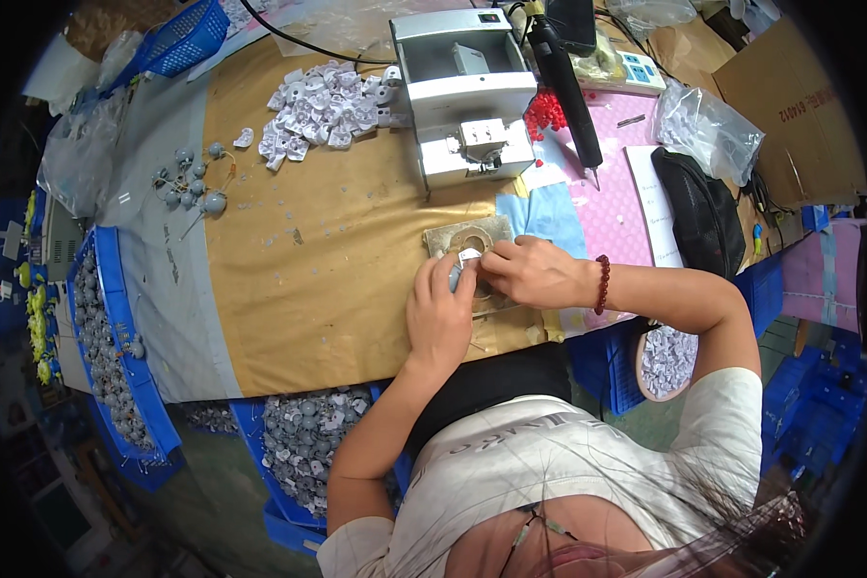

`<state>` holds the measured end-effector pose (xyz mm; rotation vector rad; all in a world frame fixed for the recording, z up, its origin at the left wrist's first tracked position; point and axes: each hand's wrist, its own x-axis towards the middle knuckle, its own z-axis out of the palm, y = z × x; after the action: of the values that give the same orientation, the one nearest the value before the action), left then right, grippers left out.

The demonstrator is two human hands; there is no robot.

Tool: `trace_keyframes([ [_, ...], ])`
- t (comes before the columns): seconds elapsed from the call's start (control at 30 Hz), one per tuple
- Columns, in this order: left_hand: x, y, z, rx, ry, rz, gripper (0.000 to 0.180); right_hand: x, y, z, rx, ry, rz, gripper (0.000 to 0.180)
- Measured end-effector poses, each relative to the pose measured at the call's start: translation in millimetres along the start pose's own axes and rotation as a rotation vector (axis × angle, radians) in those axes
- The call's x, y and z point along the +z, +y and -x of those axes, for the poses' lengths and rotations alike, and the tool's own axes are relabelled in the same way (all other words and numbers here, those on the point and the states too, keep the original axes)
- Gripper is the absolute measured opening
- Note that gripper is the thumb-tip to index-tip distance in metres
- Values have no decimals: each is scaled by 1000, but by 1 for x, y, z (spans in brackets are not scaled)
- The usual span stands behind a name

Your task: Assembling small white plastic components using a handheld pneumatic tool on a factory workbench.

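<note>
Both of my hands meet over a flat metal block with a round recess, near the front of the covered table. My left hand is closed around a small grey rounded part, mostly hidden by the fingers. A small white plastic piece shows at the top of it, between the two hands. My right hand has its fingers pinched together beside the white piece; what lies inside that pinch is hidden. A red beaded bracelet circles the right wrist.
Beyond the block stands a silver bench machine, with a black electric screwdriver hanging beside it. White plastic pieces are heaped left of the machine. Grey balls lie farther left. Blue trays of grey parts flank the table.
</note>
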<state>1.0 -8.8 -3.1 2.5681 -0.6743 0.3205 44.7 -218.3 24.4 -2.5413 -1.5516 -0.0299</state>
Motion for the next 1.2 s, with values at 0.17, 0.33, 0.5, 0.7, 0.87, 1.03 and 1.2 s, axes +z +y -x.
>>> trace_keyframes([
  [0.17, 6, 1, 5, 41, 22, -158, 31, 5, 12, 22, 309, 134, -496, 44],
  [0.33, 10, -2, 5, 63, -8, -158, 32, -9, 14, 51, 598, 241, -723, 49],
  [0.5, 6, 1, 1, 46, -55, -87, 40, 1, 7, 60, 530, 251, -580, 45],
  [0.7, 5, -4, 2, 55, -103, -18, 42, 29, 0, 54, 754, 406, -531, 35],
  [0.87, 5, -5, 1, 62, -118, 39, 46, 49, 6, 27, 752, 926, -1324, 36],
  [1.03, 5, -6, 2, 57, -105, 46, 42, 16, 17, 2, 666, 565, -2040, 42],
  [1.2, 8, -10, 2, 96, -65, 63, 30, 1, 17, -12, 721, 129, -1187, 41],
])
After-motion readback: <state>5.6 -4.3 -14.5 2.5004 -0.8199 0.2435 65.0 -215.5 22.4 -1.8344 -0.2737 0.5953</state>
